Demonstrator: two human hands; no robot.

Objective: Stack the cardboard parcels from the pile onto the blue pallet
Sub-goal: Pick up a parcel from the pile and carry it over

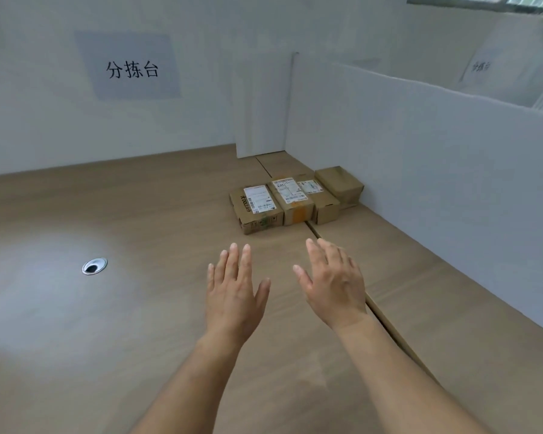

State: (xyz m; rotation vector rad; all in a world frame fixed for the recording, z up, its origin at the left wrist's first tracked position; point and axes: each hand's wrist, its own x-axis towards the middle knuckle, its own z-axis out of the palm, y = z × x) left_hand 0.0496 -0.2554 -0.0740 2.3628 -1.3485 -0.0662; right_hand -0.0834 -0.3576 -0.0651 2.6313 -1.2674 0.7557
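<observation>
L hand (234,292) & R hand (333,286) fingers straight, empty, near parcels (295,198) on table (107,308)

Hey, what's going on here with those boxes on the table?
A person stretches both bare hands, the left hand and the right hand, over a wooden table toward a row of four cardboard parcels beside a white partition. Both hands are open and hold nothing; neither touches a parcel yet. No blue pallet is in view.
</observation>
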